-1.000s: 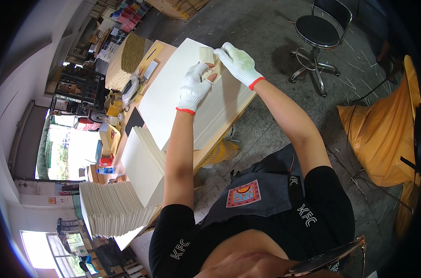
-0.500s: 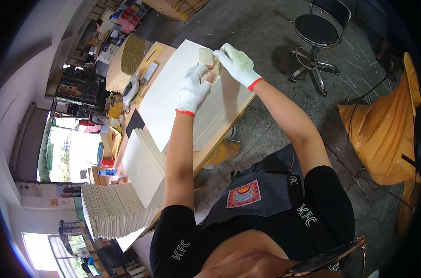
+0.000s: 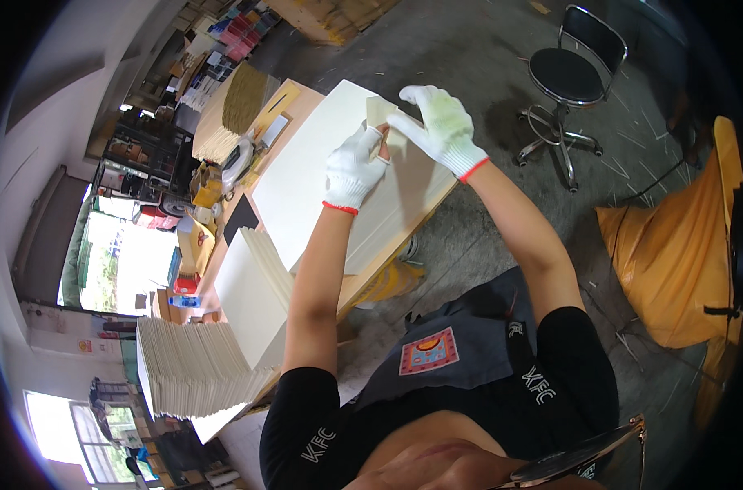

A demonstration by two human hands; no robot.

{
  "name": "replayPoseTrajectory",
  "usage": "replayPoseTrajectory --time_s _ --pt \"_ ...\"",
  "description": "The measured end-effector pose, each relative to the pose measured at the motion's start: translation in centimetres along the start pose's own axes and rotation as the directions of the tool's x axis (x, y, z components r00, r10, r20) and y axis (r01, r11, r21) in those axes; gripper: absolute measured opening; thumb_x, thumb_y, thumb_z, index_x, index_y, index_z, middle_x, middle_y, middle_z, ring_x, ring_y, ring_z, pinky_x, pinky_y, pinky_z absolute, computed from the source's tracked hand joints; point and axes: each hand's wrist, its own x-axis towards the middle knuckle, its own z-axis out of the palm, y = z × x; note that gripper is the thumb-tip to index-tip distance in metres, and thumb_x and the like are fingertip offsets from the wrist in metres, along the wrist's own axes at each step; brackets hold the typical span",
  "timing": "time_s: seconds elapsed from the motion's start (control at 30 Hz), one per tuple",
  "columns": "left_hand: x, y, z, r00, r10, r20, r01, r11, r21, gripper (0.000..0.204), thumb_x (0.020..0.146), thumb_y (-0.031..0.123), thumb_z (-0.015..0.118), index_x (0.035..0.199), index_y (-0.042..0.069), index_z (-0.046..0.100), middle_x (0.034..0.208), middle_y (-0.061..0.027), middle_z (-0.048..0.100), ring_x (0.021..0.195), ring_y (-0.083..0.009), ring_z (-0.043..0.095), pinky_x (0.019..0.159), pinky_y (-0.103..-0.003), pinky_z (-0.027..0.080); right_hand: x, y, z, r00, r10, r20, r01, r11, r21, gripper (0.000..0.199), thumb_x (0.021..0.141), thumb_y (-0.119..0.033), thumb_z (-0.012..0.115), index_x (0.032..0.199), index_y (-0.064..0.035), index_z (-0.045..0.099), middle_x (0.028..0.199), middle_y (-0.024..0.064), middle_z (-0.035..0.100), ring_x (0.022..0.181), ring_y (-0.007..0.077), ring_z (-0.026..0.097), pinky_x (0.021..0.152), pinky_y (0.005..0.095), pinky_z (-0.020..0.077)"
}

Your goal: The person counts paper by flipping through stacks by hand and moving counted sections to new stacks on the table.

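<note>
My left hand, in a white knit glove with a red cuff and some bare fingertips, is closed on a small cream-coloured flat piece. What the piece is made of I cannot tell. Beside it, my right hand wears a matching glove; its fingers are parted, and its thumb points toward the piece, close to or touching it. Both hands are over a stack of large white sheets on the wooden table. Nearer on the left lies another stack of white sheets.
A thick, fanned stack of boards stands at the near left. Tools and small boxes line the table's far left side, with a blue-capped bottle among them. On the right are a black swivel chair and an orange sack.
My right hand has lifted its fingers away from the small piece and spread them. My left hand keeps hold of the piece. The whole view has shifted slightly.
</note>
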Motion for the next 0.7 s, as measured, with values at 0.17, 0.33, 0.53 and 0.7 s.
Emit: replayPoseTrajectory --time_s 0.17,0.33,0.53,0.7 --pt "-0.3 -0.6 0.3 0.998 0.015 -0.063 -0.018 0.999 -0.047 0.045 0.085 0.017 0.067 0.130 0.020 0.064 0.103 -0.0108 0.071 0.083 -0.0339 0.070 0.076 -0.044 0.057 -2.6 -0.8 0.1 0.862 -0.336 0.379 0.419 0.894 -0.161 0.056 0.082 -0.050 0.069 0.118 -0.0078 0.063 0.130 0.0113 0.058 0.127 0.0296 0.051 0.111 0.0411 0.0383" --pt "-1.2 1.7 -1.1 0.997 -0.078 -0.008 0.079 0.987 0.137 0.070 0.085 0.018 0.068 0.150 0.024 0.044 0.117 -0.0129 0.068 0.090 -0.0349 0.070 0.079 -0.045 0.057 -4.0 -0.3 1.3 0.866 -0.373 0.332 0.442 0.882 -0.164 0.071 0.078 -0.052 0.075 0.134 -0.0125 0.055 0.141 0.0126 0.051 0.139 0.0320 0.041 0.123 0.0447 0.0239" --pt "-3.1 -1.2 -0.5 0.981 -0.165 0.101 0.116 0.920 0.375 0.054 0.087 0.023 0.064 0.140 0.018 0.051 0.106 -0.0176 0.070 0.091 -0.0362 0.071 0.082 -0.047 0.056 -3.8 0.0 2.7 0.860 -0.379 0.341 0.455 0.872 -0.179 0.077 0.079 -0.050 0.074 0.142 -0.0137 0.051 0.148 0.0130 0.047 0.143 0.0340 0.036 0.124 0.0450 0.0219" --pt "-1.2 -2.5 -5.9 0.925 -0.379 -0.030 0.380 0.918 0.116 0.040 0.090 0.028 0.057 0.126 0.012 0.062 0.097 -0.0238 0.070 0.089 -0.0424 0.069 0.081 -0.050 0.054 -3.3 -2.1 0.6 0.828 -0.497 0.259 0.538 0.834 -0.121 0.071 0.067 -0.031 0.083 0.131 -0.0135 0.057 0.131 0.0098 0.055 0.124 0.0341 0.049 0.108 0.0439 0.0401"
